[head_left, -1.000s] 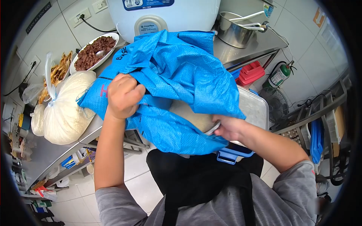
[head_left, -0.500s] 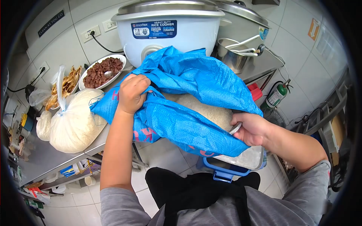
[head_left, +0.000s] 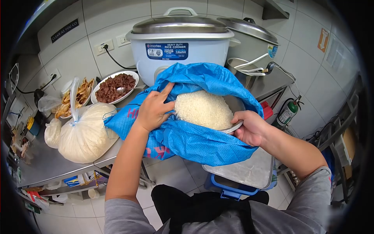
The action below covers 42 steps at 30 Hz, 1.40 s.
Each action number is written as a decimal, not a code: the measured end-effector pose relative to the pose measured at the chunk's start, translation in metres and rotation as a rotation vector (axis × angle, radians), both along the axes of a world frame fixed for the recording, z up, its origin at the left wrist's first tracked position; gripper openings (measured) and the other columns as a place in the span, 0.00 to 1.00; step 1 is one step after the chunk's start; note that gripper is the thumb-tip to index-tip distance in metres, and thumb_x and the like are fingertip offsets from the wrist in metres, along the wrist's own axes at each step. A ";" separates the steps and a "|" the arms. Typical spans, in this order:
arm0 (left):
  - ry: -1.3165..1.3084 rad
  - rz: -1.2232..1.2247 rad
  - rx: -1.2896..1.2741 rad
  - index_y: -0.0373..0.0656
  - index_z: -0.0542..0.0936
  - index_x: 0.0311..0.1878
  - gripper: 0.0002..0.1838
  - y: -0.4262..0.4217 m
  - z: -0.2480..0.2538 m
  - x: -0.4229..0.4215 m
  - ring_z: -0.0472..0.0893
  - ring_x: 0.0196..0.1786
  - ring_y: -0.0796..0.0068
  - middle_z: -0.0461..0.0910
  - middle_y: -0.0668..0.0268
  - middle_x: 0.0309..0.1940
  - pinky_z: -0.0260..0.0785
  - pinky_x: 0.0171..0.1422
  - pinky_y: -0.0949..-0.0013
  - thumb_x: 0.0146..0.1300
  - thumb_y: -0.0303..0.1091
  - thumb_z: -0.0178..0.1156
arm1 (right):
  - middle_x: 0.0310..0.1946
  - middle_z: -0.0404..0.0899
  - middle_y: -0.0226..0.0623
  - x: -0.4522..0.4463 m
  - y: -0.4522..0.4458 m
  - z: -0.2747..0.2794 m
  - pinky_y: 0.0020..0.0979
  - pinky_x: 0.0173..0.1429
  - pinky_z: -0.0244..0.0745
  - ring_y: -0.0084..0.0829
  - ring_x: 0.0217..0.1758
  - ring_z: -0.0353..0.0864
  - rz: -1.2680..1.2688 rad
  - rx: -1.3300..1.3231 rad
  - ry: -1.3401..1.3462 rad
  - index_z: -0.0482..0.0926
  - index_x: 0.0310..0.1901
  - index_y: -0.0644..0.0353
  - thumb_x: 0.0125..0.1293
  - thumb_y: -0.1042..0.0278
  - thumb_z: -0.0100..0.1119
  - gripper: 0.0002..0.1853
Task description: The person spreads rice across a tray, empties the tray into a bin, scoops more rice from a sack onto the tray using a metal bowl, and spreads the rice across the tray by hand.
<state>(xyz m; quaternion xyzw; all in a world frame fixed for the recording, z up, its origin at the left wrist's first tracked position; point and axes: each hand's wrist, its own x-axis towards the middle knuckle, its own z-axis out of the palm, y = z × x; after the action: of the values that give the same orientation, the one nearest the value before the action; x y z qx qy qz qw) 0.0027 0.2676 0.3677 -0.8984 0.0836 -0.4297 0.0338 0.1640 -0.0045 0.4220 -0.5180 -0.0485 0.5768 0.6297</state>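
A blue woven sack (head_left: 206, 146) lies with its mouth spread wide in front of me. Inside its mouth is a heap of white rice (head_left: 204, 109) in a metal bowl (head_left: 235, 103). My right hand (head_left: 251, 128) grips the bowl's rim, thumb on top. At the sack's left edge is my left hand (head_left: 156, 107), its index finger stretched out against the blue material and its other fingers apart and bent near the rice. The bowl's underside is hidden by the sack.
A rice cooker (head_left: 179, 43) stands behind the sack, beside a metal pot (head_left: 242, 66). To the left are a tied bag of pale grains (head_left: 86, 138), a plate of dark meat (head_left: 113, 87) and dried food (head_left: 80, 94). A blue bin with a metal tray (head_left: 249, 171) sits below.
The sack's mouth has opened wider, and the bowl of rice has come into fuller view. My left hand has loosened from a fist. The view has tilted upward.
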 end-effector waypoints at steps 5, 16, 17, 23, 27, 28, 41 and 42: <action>0.121 -0.039 -0.052 0.46 0.77 0.32 0.08 -0.003 0.009 0.006 0.78 0.40 0.59 0.67 0.58 0.70 0.68 0.49 0.63 0.53 0.37 0.65 | 0.35 0.80 0.51 0.012 -0.008 -0.011 0.19 0.21 0.77 0.36 0.28 0.84 -0.084 -0.012 -0.018 0.69 0.47 0.77 0.59 0.77 0.47 0.15; 0.528 -0.237 -0.501 0.45 0.77 0.62 0.20 0.013 0.038 0.040 0.79 0.57 0.55 0.81 0.57 0.55 0.68 0.64 0.62 0.70 0.41 0.53 | 0.28 0.80 0.54 0.050 -0.020 -0.018 0.25 0.25 0.82 0.32 0.21 0.81 -0.150 0.033 0.070 0.69 0.40 0.76 0.56 0.75 0.47 0.12; 0.567 -0.235 -0.521 0.46 0.77 0.61 0.20 0.013 0.040 0.043 0.79 0.58 0.55 0.81 0.58 0.56 0.68 0.64 0.62 0.70 0.42 0.53 | 0.28 0.80 0.53 0.050 -0.022 -0.018 0.27 0.27 0.83 0.33 0.21 0.81 -0.131 0.049 0.093 0.69 0.40 0.75 0.56 0.75 0.47 0.12; 0.582 -0.153 -0.489 0.49 0.77 0.62 0.20 -0.004 0.049 0.048 0.77 0.61 0.57 0.78 0.63 0.60 0.66 0.67 0.62 0.70 0.42 0.53 | 0.28 0.80 0.54 0.043 -0.023 -0.020 0.33 0.33 0.86 0.35 0.23 0.83 -0.174 -0.004 0.014 0.68 0.42 0.76 0.55 0.76 0.47 0.14; 0.614 -0.159 -0.503 0.42 0.76 0.61 0.20 -0.003 0.050 0.051 0.76 0.64 0.60 0.74 0.63 0.65 0.64 0.69 0.62 0.71 0.41 0.52 | 0.29 0.81 0.55 0.032 -0.037 0.006 0.28 0.25 0.85 0.38 0.22 0.84 -0.122 0.038 0.136 0.69 0.40 0.79 0.56 0.76 0.46 0.13; 0.617 -0.164 -0.504 0.42 0.76 0.61 0.20 -0.004 0.051 0.051 0.76 0.64 0.60 0.74 0.63 0.65 0.64 0.69 0.62 0.71 0.41 0.52 | 0.29 0.81 0.55 0.031 -0.040 0.010 0.28 0.25 0.85 0.38 0.22 0.84 -0.127 0.037 0.138 0.69 0.40 0.79 0.56 0.76 0.46 0.13; 0.623 0.016 -0.152 0.47 0.82 0.50 0.15 -0.024 0.045 0.071 0.79 0.56 0.55 0.77 0.68 0.61 0.72 0.56 0.57 0.67 0.43 0.56 | 0.19 0.77 0.44 0.054 -0.125 0.008 0.18 0.16 0.78 0.32 0.16 0.79 -0.411 -0.029 0.082 0.73 0.33 0.75 0.59 0.76 0.48 0.08; 0.641 0.008 -0.155 0.47 0.82 0.50 0.15 -0.023 0.043 0.071 0.79 0.56 0.55 0.77 0.68 0.61 0.72 0.56 0.57 0.67 0.43 0.56 | 0.19 0.76 0.44 0.057 -0.136 0.004 0.18 0.16 0.77 0.31 0.16 0.79 -0.434 -0.037 0.075 0.72 0.33 0.75 0.59 0.76 0.48 0.08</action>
<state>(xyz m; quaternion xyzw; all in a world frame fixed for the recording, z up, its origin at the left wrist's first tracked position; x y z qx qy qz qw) 0.0737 0.2450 0.4107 -0.9882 0.0535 -0.1300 -0.0610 0.2209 -0.1406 0.4257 -0.5059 0.0982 0.4472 0.7311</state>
